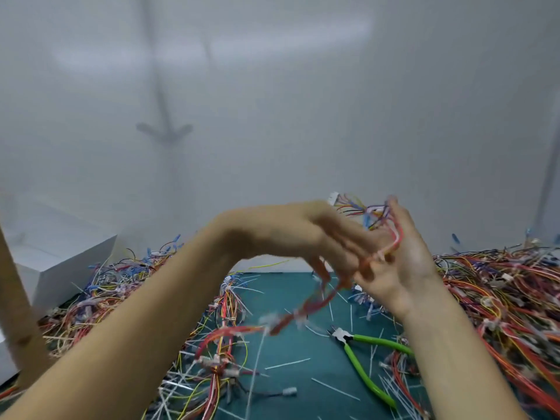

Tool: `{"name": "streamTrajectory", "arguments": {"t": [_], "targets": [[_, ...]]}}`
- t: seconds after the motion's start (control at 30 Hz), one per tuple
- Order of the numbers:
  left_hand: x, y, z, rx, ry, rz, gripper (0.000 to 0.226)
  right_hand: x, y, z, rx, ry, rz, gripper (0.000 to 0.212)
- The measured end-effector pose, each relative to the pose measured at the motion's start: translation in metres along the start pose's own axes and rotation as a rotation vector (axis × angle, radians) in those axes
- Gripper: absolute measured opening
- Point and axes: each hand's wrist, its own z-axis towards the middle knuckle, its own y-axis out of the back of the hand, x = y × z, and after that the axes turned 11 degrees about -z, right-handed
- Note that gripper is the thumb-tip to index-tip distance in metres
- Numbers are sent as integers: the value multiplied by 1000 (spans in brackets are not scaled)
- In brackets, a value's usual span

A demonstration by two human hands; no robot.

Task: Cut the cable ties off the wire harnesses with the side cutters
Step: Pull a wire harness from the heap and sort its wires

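Two hands are raised over the teal tabletop [288, 298]. The right hand [403, 262] holds a wire harness [313, 306] across its palm; the blurred left hand [288, 234] touches it, grip unclear. Side cutters [363, 359] lie on the tabletop between harness piles [500, 286]. A white box [60, 253] sits at the left, contents hidden, before a white wall [303, 116].

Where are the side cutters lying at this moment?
In the head view, the side cutters lie on the green mat at lower right, below the right hand and beside the right-hand wire pile.
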Motion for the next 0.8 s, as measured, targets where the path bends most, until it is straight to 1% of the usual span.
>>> {"name": "streamTrajectory", "arguments": {"t": [0.03, 0.07, 0.13, 0.2, 0.23, 0.3, 0.33, 0.37, 0.47, 0.53, 0.57, 0.63, 0.7, 0.73, 0.8], "targets": [[8, 0, -1, 53, 39, 47, 35, 1, 1, 0, -2, -21, -24, 50], [15, 3, -3, 67, 81, 70, 30, 2, 2, 0, -9, -29, -51, 42], [32, 13, -7, -6, 215, 87, 30, 2, 3, -1, -5, -14, -92, 37], [56, 24, -9, -186, 374, 176, 32, 1, 3, -1, 3, 15, -126, 29], [71, 30, -9, -312, 431, 279, 29, 0, 3, 0, -12, 46, -156, 27], [102, 37, -12, -567, 501, 508, 20, -2, 0, 0, -38, 114, -216, 31], [115, 38, -16, -659, 517, 578, 20, -3, -3, 0, -36, 145, -234, 34], [127, 39, -20, -708, 535, 614, 23, -4, -5, -1, -33, 172, -244, 35], [154, 43, -33, -780, 602, 685, 30, -1, -5, -2, -83, 256, -254, 36], [162, 46, -42, -820, 568, 607, 31, 2, -1, -3, -124, 302, -238, 35], [163, 48, -46, -795, 526, 523, 28, 4, 1, -3, -149, 321, -224, 35], [164, 52, -56, -675, 463, 390, 23, 7, 6, -3, -213, 353, -191, 33], [162, 54, -63, -597, 429, 354, 24, 10, 8, -2, -267, 374, -162, 32], [163, 55, -66, -606, 402, 350, 21, 10, 9, -2, -285, 382, -152, 33], [164, 57, -68, -695, 315, 342, 18, 9, 7, -2, -319, 399, -150, 34]]}}
